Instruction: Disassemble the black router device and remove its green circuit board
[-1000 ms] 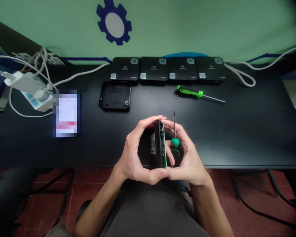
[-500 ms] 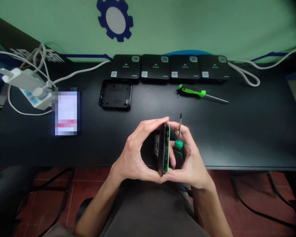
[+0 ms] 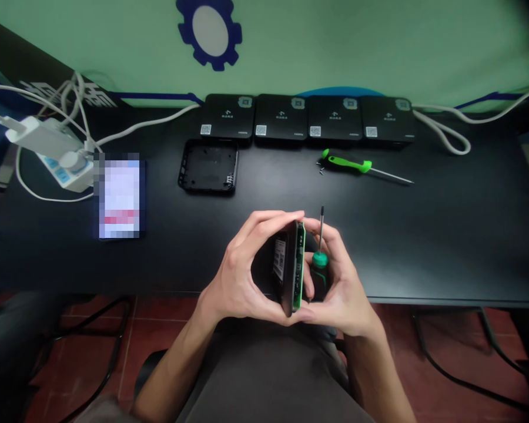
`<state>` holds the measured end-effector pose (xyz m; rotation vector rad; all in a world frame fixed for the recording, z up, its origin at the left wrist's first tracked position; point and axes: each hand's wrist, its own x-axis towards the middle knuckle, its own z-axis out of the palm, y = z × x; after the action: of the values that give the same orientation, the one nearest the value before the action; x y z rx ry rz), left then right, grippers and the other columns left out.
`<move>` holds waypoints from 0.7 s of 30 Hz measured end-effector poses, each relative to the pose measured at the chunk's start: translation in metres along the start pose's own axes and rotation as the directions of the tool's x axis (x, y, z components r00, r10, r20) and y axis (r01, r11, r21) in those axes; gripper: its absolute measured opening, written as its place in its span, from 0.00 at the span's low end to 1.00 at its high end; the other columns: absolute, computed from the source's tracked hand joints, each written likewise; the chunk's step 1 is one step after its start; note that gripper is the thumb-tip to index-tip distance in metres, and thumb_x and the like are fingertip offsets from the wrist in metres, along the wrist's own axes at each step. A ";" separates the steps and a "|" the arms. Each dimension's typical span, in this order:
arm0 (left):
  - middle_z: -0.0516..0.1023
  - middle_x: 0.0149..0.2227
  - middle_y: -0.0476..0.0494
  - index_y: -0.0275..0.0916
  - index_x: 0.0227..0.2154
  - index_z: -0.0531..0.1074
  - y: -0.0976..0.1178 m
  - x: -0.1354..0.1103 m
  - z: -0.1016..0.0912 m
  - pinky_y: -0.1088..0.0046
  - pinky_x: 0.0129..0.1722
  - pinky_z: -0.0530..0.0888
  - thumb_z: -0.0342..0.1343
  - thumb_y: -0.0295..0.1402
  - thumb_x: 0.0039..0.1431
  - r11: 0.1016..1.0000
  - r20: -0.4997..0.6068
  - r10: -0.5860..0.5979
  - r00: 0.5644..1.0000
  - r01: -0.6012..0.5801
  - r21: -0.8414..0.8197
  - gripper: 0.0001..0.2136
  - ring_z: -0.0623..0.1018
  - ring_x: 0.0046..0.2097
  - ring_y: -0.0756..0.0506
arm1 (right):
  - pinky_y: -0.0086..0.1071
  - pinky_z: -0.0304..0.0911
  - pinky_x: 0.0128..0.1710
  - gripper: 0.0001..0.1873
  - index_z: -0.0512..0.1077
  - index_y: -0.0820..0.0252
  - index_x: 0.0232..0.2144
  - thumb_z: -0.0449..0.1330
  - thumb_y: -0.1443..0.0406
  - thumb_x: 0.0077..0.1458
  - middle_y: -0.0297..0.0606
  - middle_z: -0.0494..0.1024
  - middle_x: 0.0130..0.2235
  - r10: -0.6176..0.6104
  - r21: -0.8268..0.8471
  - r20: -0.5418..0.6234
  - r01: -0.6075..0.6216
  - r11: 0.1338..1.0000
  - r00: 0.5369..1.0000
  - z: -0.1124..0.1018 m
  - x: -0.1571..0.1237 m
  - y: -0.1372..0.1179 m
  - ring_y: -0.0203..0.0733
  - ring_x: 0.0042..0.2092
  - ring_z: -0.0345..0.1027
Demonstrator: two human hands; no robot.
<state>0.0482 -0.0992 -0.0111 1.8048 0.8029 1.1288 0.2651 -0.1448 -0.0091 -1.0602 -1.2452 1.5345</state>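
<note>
The left hand (image 3: pixel 240 276) and the right hand (image 3: pixel 341 288) are together in front of the body, and their thumbs meet at the low end of the thing they hold. The left hand is clamped around a thin black box with a green circuit board (image 3: pixel 298 270). This box stands on its long edge between the two hands, and the green board side is turned to the right hand. A white label (image 3: pixel 278 259) is on the black face, which looks to the left palm. The right hand closes on a small screwdriver (image 3: pixel 320 259) with a dark handle and a green collar, just beside the box. Its thin metal shaft points up and away from the person, and it does not touch the box.

Below the hands are dark trousers (image 3: pixel 268 376) and a red tile floor (image 3: pixel 167 358). Past the hands, on the black desk (image 3: pixel 445 235), lies an open black case (image 3: pixel 208 167). To the right of this case is a green-handled screwdriver (image 3: pixel 348 164), with tiny screws (image 3: pixel 321 170) at its handle end. Farther left are a pixelated phone (image 3: pixel 120 197) and a white power strip (image 3: pixel 64 167) with white cables (image 3: pixel 441 132). Four closed black boxes (image 3: pixel 308 118) stand in a row at the back, before a green wall (image 3: pixel 379 47).
</note>
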 end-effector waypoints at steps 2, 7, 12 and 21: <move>0.78 0.69 0.36 0.50 0.76 0.70 0.000 -0.001 0.000 0.45 0.69 0.77 0.85 0.50 0.40 1.000 -0.004 0.004 1.000 -0.004 0.003 0.57 0.77 0.66 0.27 | 0.42 0.72 0.31 0.62 0.65 0.29 0.76 0.88 0.56 0.46 0.39 0.73 0.63 0.004 -0.001 -0.002 -0.004 1.000 1.000 0.000 -0.001 0.001 0.33 0.29 0.63; 0.77 0.69 0.36 0.50 0.76 0.70 0.001 -0.001 0.000 0.45 0.68 0.78 0.85 0.49 0.41 1.000 0.001 0.000 1.000 0.000 0.007 0.56 0.78 0.66 0.27 | 0.41 0.73 0.31 0.64 0.64 0.27 0.76 0.89 0.59 0.43 0.39 0.73 0.65 0.017 -0.011 -0.014 -0.017 1.000 1.000 0.000 -0.002 0.002 0.32 0.30 0.64; 0.78 0.68 0.35 0.49 0.76 0.71 0.002 -0.001 0.000 0.45 0.68 0.79 0.84 0.49 0.42 0.999 -0.023 0.021 1.000 -0.020 0.039 0.56 0.78 0.66 0.28 | 0.40 0.74 0.31 0.62 0.66 0.27 0.76 0.89 0.60 0.45 0.40 0.68 0.73 0.019 0.001 -0.006 -0.019 1.000 1.000 0.000 -0.001 0.001 0.32 0.31 0.66; 0.80 0.66 0.34 0.46 0.75 0.72 0.001 -0.002 0.002 0.46 0.66 0.80 0.84 0.54 0.42 0.998 -0.085 0.055 0.995 -0.051 0.048 0.55 0.80 0.64 0.28 | 0.41 0.73 0.28 0.62 0.67 0.28 0.77 0.88 0.61 0.46 0.41 0.68 0.75 -0.006 -0.024 0.005 0.006 1.000 1.000 0.000 0.001 0.000 0.31 0.30 0.64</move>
<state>0.0493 -0.1016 -0.0116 1.8347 0.8417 1.2392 0.2652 -0.1434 -0.0093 -1.0682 -1.2723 1.5215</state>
